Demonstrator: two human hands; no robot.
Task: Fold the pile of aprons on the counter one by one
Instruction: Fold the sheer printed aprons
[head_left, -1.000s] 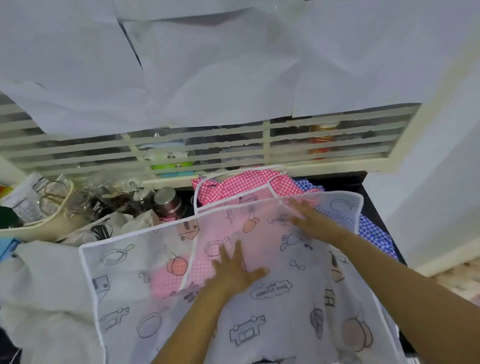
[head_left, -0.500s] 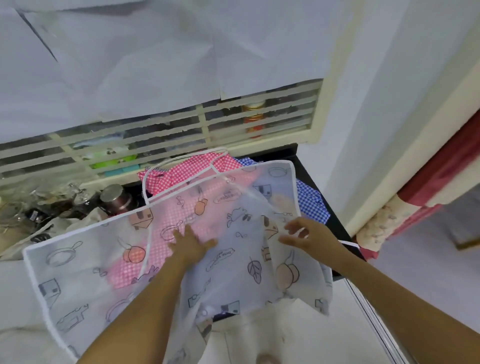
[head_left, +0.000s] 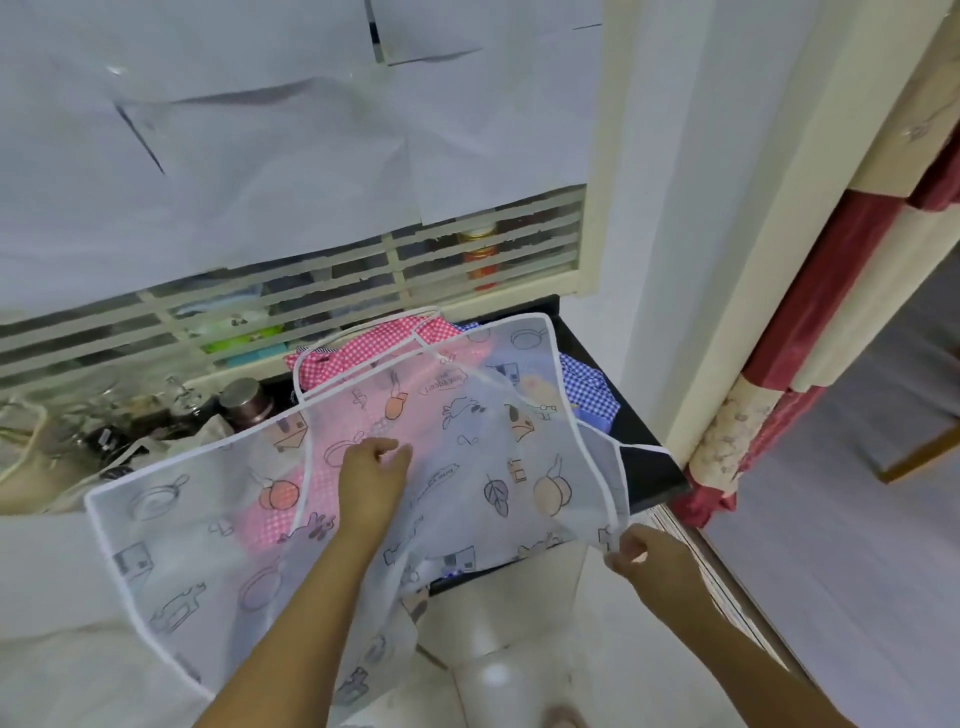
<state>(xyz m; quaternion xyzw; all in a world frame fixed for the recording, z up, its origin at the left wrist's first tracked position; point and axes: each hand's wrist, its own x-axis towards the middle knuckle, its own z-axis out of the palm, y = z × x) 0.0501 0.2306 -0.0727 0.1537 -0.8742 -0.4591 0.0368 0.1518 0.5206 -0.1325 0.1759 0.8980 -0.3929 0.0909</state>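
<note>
A sheer white apron (head_left: 467, 467) printed with pans, fruit and leaves lies spread over the pile on the dark counter (head_left: 649, 457), its lower part hanging over the front edge. Under it show a pink checked apron (head_left: 374, 348) and a blue checked apron (head_left: 592, 389). My left hand (head_left: 371, 475) rests on the middle of the sheer apron with fingers loosely bent. My right hand (head_left: 649, 564) pinches the apron's white-trimmed right edge just past the counter's front corner.
Jars and a metal lid (head_left: 241, 397) crowd the counter's left back, beside a slatted window (head_left: 311, 301) covered above with paper. A white cloth (head_left: 62, 597) lies at the left. A doorway with a red curtain (head_left: 810, 332) stands to the right; tiled floor lies below.
My right hand slid from the apron's far right part down to its right edge and took hold of it. The view swung right. My left hand stayed on the apron's middle.
</note>
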